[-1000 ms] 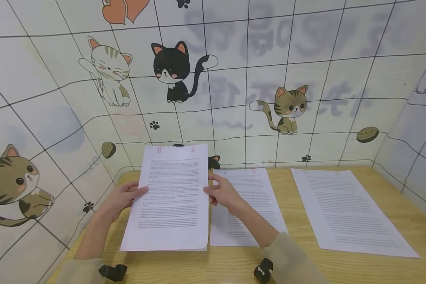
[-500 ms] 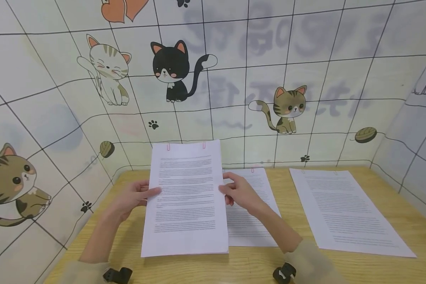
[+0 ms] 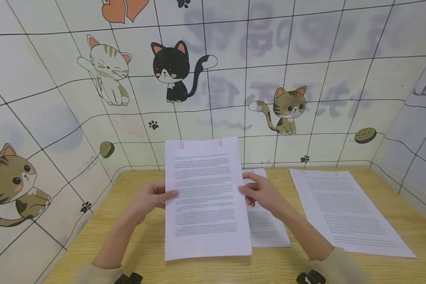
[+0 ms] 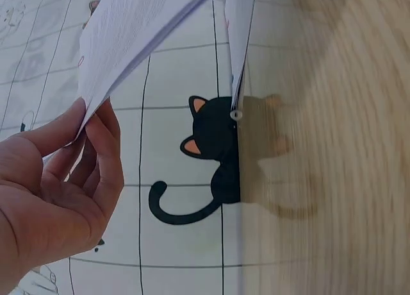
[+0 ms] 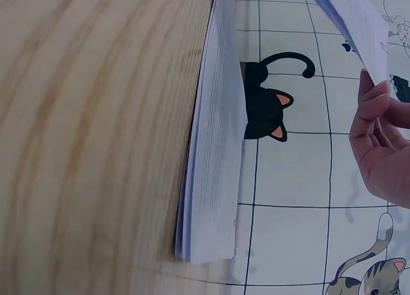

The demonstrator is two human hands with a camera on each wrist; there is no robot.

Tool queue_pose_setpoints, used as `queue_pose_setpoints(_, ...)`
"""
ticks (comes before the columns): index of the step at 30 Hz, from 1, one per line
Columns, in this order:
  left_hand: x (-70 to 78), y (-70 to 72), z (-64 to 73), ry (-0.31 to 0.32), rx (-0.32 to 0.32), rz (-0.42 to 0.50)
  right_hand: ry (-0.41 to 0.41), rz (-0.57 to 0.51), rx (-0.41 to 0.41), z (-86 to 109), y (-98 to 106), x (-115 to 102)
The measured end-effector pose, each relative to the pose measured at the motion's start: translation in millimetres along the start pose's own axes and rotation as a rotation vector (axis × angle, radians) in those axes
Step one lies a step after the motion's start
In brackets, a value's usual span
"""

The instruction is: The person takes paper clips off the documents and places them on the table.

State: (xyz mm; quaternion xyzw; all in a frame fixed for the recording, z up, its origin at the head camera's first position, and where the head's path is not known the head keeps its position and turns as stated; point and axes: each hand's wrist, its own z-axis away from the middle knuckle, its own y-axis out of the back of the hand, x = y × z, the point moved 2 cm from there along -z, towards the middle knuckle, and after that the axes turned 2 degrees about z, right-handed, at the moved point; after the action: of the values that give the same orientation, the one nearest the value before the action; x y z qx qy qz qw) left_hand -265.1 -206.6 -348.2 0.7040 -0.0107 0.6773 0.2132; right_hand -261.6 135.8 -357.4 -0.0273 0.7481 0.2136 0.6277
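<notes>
Both hands hold up a stack of printed paper, tilted toward the head camera, with two pink paper clips on its top edge. My left hand pinches its left side, thumb on the front and fingers behind. On the opposite edge, my right hand pinches it the same way. The left wrist view shows the left hand gripping the sheets' edge above the table; the right wrist view shows the right hand at the other edge. A second printed stack lies partly hidden behind the held one.
A third clipped stack of printed paper lies at the right of the wooden table. Behind the table stands a wall with a grid and cat drawings; side walls close in left and right.
The held stack and both hands have moved to the right and a little nearer, now covering much of the middle stack. The right-hand stack has stayed in place.
</notes>
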Motion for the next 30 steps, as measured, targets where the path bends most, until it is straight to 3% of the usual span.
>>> queue_pose_setpoints(10,16.5,-32.7,0.8,-0.091,-0.024,0.027,0.046,0.059,0.010,20.1,30.9,5.3)
queue_pose_setpoints(19,21.4,-60.4,-6.4,-0.153,-0.012,0.041,0.066,0.144,0.036,34.1,56.1,5.1)
queue_pose_setpoints(30,26.5,-80.4,-6.3,-0.156,0.103,0.048,0.077,0.212,0.064,40.7,70.2,7.5)
